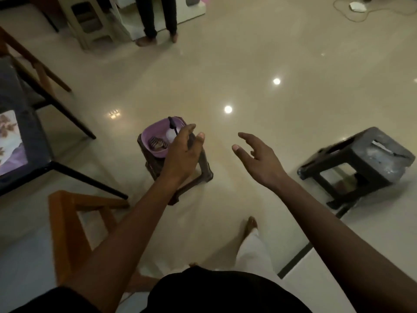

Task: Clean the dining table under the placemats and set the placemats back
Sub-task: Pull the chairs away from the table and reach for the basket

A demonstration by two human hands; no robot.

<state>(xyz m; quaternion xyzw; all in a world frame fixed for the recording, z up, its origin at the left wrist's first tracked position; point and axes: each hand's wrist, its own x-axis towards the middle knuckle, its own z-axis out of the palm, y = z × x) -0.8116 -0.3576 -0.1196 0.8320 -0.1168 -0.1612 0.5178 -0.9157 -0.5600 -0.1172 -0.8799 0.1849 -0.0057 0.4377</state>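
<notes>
The dark dining table [33, 141] juts in at the left edge, with a floral placemat [10, 141] lying on it. A purple basin [155, 137] holding a brush and a pale round item sits on a small brown stool [203, 163] on the floor. My left hand [182, 147] hovers just above and in front of the basin, fingers straight, holding nothing. My right hand [255, 154] is held out to the right of the stool, fingers spread and empty.
An orange wooden chair [67, 222] stands at the lower left, and another chair [33, 64] is behind the table. A grey plastic stool [361, 159] stands at the right. A person's legs [158, 21] are at the far top. My own foot [250, 224] is on the glossy tile floor.
</notes>
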